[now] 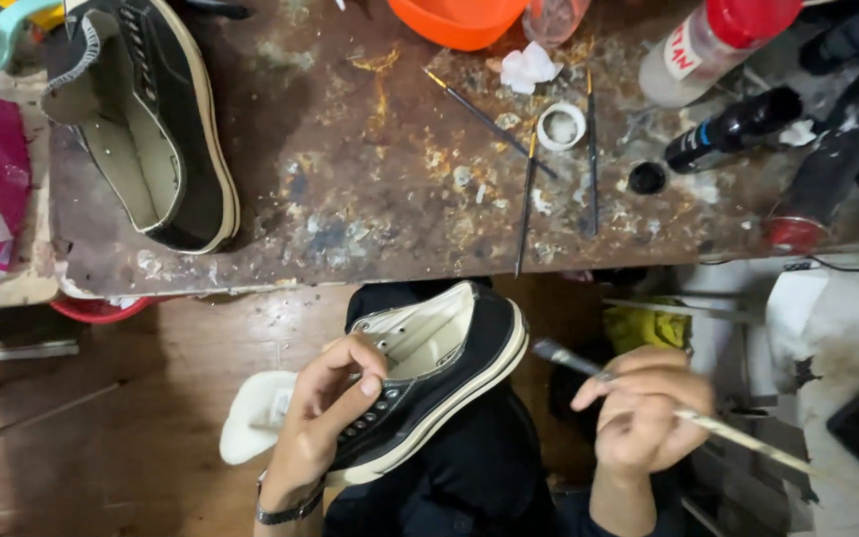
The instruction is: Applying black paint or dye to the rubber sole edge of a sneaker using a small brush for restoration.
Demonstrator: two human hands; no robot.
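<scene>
My left hand (325, 413) grips a black canvas sneaker (444, 373) with a cream sole and white lining, fingers hooked over its eyelet edge, above my dark-trousered lap. My right hand (643, 408) holds a thin paintbrush (561, 355) like a pen, bristle tip pointing toward the sneaker's heel, a short gap away. The matching second sneaker (156, 129) lies on its side at the left of the paint-stained worktable (350, 179).
Three thin brushes (529, 189) lie on the table beside a small white lid (561, 126) and a black cap (646, 178). An orange bowl (454, 20), a red-capped bottle (713, 40) and dark bottles (733, 129) line the back and right. Yellow cloth (648, 326) sits under the table edge.
</scene>
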